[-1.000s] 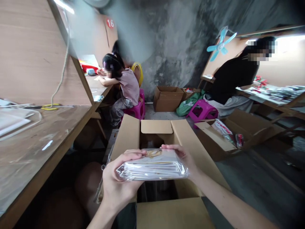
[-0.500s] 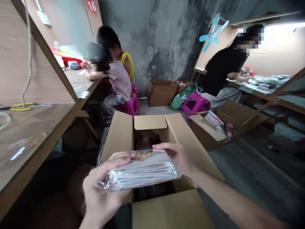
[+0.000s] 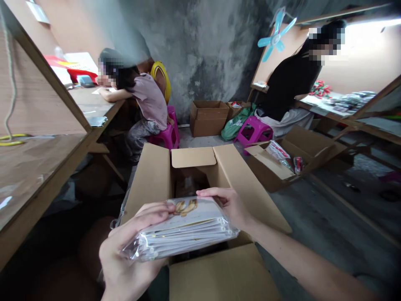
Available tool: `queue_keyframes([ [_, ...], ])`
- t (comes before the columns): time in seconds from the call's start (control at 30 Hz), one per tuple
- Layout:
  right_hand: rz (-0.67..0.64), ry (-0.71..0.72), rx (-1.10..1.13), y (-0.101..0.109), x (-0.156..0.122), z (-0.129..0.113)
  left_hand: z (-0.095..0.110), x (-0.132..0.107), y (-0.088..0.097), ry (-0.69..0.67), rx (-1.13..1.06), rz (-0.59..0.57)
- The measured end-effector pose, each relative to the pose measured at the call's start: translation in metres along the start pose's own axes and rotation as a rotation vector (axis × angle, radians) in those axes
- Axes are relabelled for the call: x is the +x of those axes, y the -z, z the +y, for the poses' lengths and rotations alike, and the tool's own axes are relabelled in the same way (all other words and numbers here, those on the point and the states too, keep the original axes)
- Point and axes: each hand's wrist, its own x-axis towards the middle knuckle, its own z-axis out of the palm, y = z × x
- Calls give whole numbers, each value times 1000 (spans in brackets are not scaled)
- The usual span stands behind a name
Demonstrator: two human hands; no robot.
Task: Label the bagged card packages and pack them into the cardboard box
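the left hand cradled a clear plastic-wrapped stack of white sheets with a gold motif, the right hand gripping its right end, both closed on it, above an open cardboard carton.

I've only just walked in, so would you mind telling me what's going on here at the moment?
A person holds a plastic-wrapped stack of printed sheets above an open cardboard box, with the left hand on one end and the right hand on the other. Nearby, a person in a pink top leans over a wooden bench. On the right, a person in a black top sits at another bench, near a second open carton.
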Motion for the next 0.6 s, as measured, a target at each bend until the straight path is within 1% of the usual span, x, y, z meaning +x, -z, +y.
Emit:
queue_keyframes([
  [0.4,24,-6,27,-6,-4,8,1,-9,-3,-15,32,-17],
  [0.6,2,-18,49,-4,-11,12,3,-14,-11,-2,11,-17],
])
